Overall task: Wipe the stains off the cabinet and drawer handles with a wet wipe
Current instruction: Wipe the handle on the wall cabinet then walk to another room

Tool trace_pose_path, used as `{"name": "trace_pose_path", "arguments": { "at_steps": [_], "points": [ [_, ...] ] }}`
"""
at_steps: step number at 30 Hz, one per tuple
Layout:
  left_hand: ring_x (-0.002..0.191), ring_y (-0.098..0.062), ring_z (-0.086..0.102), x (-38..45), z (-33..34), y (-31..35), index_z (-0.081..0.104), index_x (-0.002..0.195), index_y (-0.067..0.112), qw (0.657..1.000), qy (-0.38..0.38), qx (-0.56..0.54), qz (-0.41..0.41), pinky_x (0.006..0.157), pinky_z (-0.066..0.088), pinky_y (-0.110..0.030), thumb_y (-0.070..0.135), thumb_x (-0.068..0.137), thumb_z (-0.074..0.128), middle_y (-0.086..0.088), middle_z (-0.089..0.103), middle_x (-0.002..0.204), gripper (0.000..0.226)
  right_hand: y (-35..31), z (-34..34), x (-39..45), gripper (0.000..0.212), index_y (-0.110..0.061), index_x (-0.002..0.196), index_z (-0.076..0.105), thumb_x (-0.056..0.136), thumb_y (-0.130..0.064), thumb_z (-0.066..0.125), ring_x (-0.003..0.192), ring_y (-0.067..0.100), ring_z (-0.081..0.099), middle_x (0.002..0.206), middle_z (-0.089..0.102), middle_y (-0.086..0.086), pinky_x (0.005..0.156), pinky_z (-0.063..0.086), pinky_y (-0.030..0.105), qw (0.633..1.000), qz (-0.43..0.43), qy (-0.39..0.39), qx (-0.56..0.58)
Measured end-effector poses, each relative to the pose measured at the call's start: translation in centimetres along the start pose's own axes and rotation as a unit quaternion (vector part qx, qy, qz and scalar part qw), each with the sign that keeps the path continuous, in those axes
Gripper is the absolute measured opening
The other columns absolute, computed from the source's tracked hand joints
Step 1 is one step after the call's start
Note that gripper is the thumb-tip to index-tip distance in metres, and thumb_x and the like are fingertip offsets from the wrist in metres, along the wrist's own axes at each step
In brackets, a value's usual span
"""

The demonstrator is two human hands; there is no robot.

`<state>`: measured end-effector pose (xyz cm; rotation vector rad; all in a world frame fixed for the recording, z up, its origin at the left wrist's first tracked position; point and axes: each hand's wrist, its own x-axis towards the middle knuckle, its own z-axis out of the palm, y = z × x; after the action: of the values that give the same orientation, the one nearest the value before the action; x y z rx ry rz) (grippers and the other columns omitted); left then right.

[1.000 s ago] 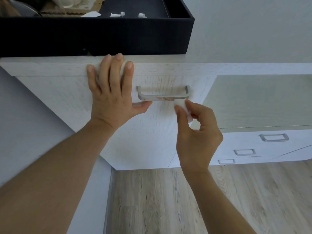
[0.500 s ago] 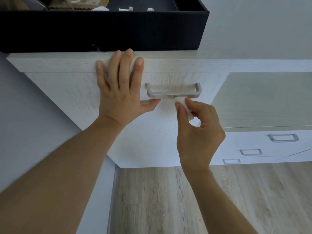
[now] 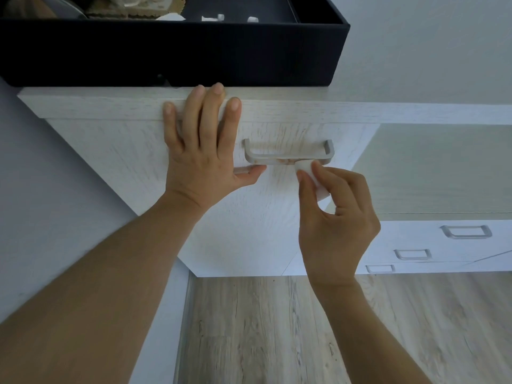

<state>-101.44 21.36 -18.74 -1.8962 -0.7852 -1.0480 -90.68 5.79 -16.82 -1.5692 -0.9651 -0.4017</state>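
A silver bar handle (image 3: 288,157) sits on the white wood-grain cabinet front (image 3: 249,223), with a brown stain near the middle of its lower bar. My right hand (image 3: 336,217) pinches a folded white wet wipe (image 3: 311,173) between thumb and fingers, and the wipe's top touches the handle's lower edge just right of the stain. My left hand (image 3: 203,151) lies flat on the cabinet front to the left of the handle, fingers straight and reaching over the top edge.
A black box (image 3: 171,51) holding small items sits on the cabinet top, overhanging above my hands. Three more silver drawer handles (image 3: 465,231) show on the low white unit at the right. Pale wood flooring (image 3: 277,328) lies below.
The view has shifted a little, so the cabinet sits further right in frame. My right hand has brought the wipe up against the handle's lower bar. My left hand keeps its place.
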Motion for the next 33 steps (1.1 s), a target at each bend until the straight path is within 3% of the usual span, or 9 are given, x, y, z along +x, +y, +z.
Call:
{"name": "trace_pose_path", "arguments": {
  "at_steps": [6,9,18,21,23,26,33],
  "points": [
    [0.127,-0.035,0.027,0.0,0.0,0.0,0.008,0.137,0.006,1.000,-0.001,-0.004,0.003,0.111,0.014,-0.050,0.073,0.085,0.043,-0.017,0.025,0.136,0.092,-0.2,0.4,-0.2,0.015,0.001,0.091,0.071,0.076,-0.001,0.076,0.077,0.001,0.051,0.082,0.066,0.011,0.068,0.039,-0.002,1.000,-0.003,0.003,0.006],
    [0.127,-0.034,0.026,0.0,0.1,-0.1,0.008,0.137,0.006,1.000,0.005,-0.001,0.005,0.110,0.012,-0.048,0.073,0.085,0.043,-0.016,0.025,0.136,0.092,-0.5,0.6,-0.4,0.015,0.001,0.091,0.071,0.076,0.000,0.075,0.077,0.008,0.054,0.083,0.067,0.011,0.068,0.040,-0.002,1.000,-0.009,-0.012,0.014],
    [0.127,-0.035,0.026,0.1,-0.3,-0.1,0.007,0.137,0.005,1.000,-0.007,-0.001,0.007,0.110,0.016,-0.050,0.072,0.087,0.041,-0.018,0.024,0.136,0.090,-0.2,-0.1,-0.2,0.017,0.001,0.093,0.071,0.077,0.000,0.074,0.080,0.009,0.054,0.086,0.065,0.011,0.072,0.040,0.000,0.999,-0.020,-0.027,0.013],
    [0.127,-0.035,0.027,0.2,-0.7,0.0,0.018,0.136,0.002,1.000,-0.023,0.013,0.003,0.106,0.028,-0.056,0.073,0.088,0.037,-0.019,0.024,0.136,0.088,-0.2,-0.4,-0.2,0.017,0.001,0.096,0.071,0.079,0.001,0.073,0.078,0.012,0.059,0.088,0.065,0.012,0.071,0.044,0.006,0.999,-0.034,-0.026,0.011],
    [0.127,-0.036,0.027,0.2,-0.9,0.0,0.023,0.133,0.002,0.999,-0.030,0.019,0.004,0.103,0.026,-0.056,0.073,0.088,0.036,-0.019,0.023,0.136,0.086,0.0,-0.4,0.0,0.017,0.001,0.097,0.071,0.080,0.001,0.072,0.077,0.019,0.063,0.089,0.066,0.013,0.069,0.049,0.015,0.998,-0.054,-0.031,0.011],
    [0.127,-0.036,0.027,0.2,-0.8,0.0,0.021,0.134,0.002,0.999,-0.031,0.025,0.007,0.102,0.025,-0.055,0.074,0.087,0.037,-0.019,0.023,0.137,0.087,0.2,-0.2,0.2,0.018,0.001,0.098,0.071,0.081,0.001,0.071,0.075,0.024,0.064,0.089,0.066,0.013,0.068,0.050,0.023,0.997,-0.069,-0.030,0.010],
    [0.128,-0.036,0.026,-0.1,-0.4,0.1,0.008,0.138,0.003,0.999,-0.020,0.028,0.011,0.104,0.022,-0.054,0.075,0.087,0.036,-0.019,0.023,0.137,0.092,0.5,0.4,-0.1,0.016,0.002,0.096,0.072,0.080,0.001,0.071,0.074,0.024,0.064,0.088,0.067,0.014,0.070,0.052,0.022,0.994,-0.094,-0.049,0.019]
  ]
}}
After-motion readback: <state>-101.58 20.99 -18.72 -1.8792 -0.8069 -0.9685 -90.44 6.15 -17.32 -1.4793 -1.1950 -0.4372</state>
